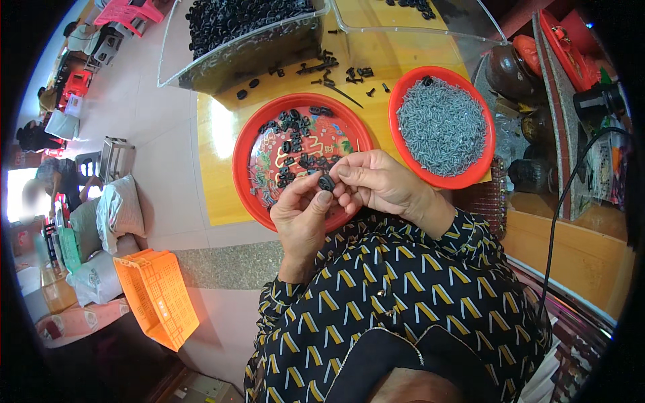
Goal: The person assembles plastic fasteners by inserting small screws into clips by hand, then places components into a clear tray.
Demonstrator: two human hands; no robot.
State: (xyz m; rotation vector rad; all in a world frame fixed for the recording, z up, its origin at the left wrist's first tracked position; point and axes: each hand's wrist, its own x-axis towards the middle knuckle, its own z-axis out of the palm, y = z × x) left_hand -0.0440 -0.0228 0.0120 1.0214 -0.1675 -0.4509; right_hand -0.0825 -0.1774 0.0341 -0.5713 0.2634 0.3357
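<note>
Over the near edge of a round red tray [243, 191], my two hands meet. Thumb and fingers of my left hand [299, 215] pinch a small black oval plastic part [326, 183]. My right hand [383, 183] is closed right beside that part, thumb against forefinger; whatever its fingertips grip is too small or hidden to make out. In the patterned tray lie several loose black plastic parts [293, 122] and a little pile of silvery screws [263, 181]. To the right, a red bowl [489, 144] is filled with silvery screws [440, 127], one black part among them.
A clear plastic bin [269, 57] heaped with black parts stands at the back, with another clear bin [403, 33] beside it. Black bits [327, 64] are scattered on the yellow table [218, 154]. An orange crate [158, 295] sits lower left; a black cable [557, 201] hangs at right.
</note>
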